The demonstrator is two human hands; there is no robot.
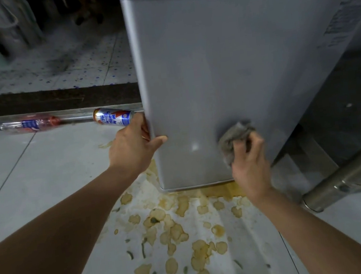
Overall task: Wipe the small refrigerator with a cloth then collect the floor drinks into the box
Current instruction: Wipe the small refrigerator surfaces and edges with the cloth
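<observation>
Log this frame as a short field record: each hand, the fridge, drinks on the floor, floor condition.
left hand: grips the refrigerator's left front edge
right hand: presses a crumpled grey cloth against the fridge face
refrigerator: small, grey, upright on the floor
drinks: beer can and plastic bottle lying along the metal threshold
floor: pale tiles, yellowish spill stains before the fridge
box: not in view

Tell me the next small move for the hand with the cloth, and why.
Probably drag the grey cloth sideways across the refrigerator panel: the right hand already presses it low on the face, while the left hand grips the left edge, steadying it.
</observation>
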